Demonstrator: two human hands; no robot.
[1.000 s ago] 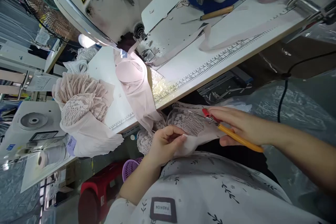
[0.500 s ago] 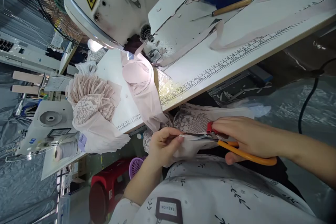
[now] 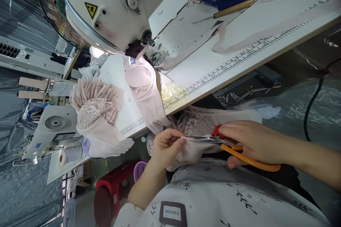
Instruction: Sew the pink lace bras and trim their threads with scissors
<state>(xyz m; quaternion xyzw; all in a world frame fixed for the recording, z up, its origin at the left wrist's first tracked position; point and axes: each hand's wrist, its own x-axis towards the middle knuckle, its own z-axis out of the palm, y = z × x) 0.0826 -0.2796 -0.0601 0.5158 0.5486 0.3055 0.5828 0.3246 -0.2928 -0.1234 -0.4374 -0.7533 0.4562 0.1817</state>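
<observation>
My left hand (image 3: 165,149) pinches the edge of a pale pink bra (image 3: 193,150) held over my lap. My right hand (image 3: 249,143) grips a pair of scissors (image 3: 252,160) with orange and red handles. The blades point left and lie along the fabric edge, their tips close to my left fingertips. Lace cloth (image 3: 195,123) hangs just beyond the hands, below the table edge. Another pink bra with a moulded cup (image 3: 138,78) lies on the table and droops over its front edge, beside the sewing machine's needle area.
A sewing machine (image 3: 112,10) stands on the white table (image 3: 213,78) with printed ruler marks. A wooden-handled awl (image 3: 234,8) lies to the right. A heap of pink lace bras (image 3: 98,113) is at the left, near a second machine (image 3: 54,124). A red stool (image 3: 112,188) stands below.
The camera view has shifted slightly, so the left background sits a little further right. Both hands, the scissors and the fabric hold almost the same position.
</observation>
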